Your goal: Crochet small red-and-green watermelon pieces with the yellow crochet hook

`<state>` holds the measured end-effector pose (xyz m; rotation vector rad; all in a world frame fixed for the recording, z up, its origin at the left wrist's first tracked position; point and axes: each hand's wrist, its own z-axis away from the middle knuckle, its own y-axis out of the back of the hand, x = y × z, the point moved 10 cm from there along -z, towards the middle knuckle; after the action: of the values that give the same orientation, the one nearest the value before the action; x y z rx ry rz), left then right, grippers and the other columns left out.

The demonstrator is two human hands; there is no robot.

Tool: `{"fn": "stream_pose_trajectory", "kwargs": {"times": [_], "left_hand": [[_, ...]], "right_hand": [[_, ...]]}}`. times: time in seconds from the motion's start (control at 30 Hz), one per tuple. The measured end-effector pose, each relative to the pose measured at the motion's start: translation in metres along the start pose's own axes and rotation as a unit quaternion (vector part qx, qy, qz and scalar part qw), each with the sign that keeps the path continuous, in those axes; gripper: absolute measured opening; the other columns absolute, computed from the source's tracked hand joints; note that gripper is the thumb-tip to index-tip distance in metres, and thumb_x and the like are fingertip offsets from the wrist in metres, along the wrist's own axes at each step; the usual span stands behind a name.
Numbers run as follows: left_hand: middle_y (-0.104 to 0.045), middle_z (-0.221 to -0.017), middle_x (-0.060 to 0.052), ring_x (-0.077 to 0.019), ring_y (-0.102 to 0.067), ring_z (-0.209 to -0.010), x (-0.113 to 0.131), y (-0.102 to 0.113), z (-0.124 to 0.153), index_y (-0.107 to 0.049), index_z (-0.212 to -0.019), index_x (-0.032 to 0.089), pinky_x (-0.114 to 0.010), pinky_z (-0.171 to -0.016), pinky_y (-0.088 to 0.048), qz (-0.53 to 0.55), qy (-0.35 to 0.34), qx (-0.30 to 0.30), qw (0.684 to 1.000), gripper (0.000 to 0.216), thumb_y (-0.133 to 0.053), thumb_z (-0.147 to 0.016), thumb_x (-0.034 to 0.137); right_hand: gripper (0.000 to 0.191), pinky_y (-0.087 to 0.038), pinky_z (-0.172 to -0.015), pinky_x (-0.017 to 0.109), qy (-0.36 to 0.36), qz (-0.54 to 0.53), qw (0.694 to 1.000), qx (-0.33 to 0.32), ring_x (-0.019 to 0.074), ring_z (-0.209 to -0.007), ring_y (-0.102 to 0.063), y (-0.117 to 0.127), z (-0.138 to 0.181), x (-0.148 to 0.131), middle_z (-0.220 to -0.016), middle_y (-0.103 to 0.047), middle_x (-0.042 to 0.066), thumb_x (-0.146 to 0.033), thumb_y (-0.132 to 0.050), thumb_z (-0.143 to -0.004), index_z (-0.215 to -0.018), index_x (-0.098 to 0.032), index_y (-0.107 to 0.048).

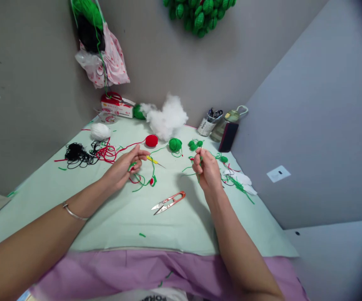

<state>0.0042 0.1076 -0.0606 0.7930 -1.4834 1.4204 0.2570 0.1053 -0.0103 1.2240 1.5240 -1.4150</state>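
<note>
My left hand [125, 165] reaches in from the left with its index finger stretched out. Its lower fingers curl round a small crocheted piece [132, 167] in green, red and white. Beside it, a similar small piece [153, 181] lies by loose green and red yarn ends. A yellow-handled crochet hook [151, 159] rests just past the fingertips. My right hand [208, 169] is raised on the other side, thumb and fingers pinched together on a green yarn strand [201, 159]; whether a needle is there too is hidden. Between the hands lie orange thread snips [170, 202], blades apart.
Behind the hands are a red yarn ball [151, 141], green yarn ball [175, 145] and white stuffing [168, 117]. Tangled black yarn [76, 154] and white yarn [100, 131] lie left. A pen cup [207, 124], bottle [231, 116] and phone [228, 137] stand back right.
</note>
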Motion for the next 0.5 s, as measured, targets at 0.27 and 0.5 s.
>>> {"fn": "stream_pose_trajectory", "kwargs": {"times": [0.27,0.5], "left_hand": [[-0.061,-0.080,-0.002,-0.0091,-0.052,-0.068,0.020,0.018,0.000,-0.073,-0.087,0.012,-0.019,-0.062,-0.044,0.008,-0.055,0.075,0.996,0.042,-0.076,-0.079,0.053],[-0.065,-0.085,-0.002,-0.0142,-0.059,-0.085,0.017,0.008,0.003,-0.073,-0.090,0.016,-0.024,-0.082,-0.046,-0.050,-0.070,0.056,0.995,0.034,-0.073,-0.081,0.048]], "right_hand": [[0.033,-0.022,-0.042,0.023,0.107,0.247,0.954,0.131,0.0084,-0.043,-0.026,0.058,-0.014,-0.038,-0.056,-0.035,-0.010,-0.055,-0.051,-0.088,-0.092,-0.022,-0.054],[0.022,-0.039,-0.068,0.032,0.059,0.471,0.874,0.100,0.0184,-0.062,-0.053,0.069,-0.036,0.003,-0.059,-0.058,-0.002,-0.029,-0.061,-0.084,-0.101,-0.016,-0.068]]}}
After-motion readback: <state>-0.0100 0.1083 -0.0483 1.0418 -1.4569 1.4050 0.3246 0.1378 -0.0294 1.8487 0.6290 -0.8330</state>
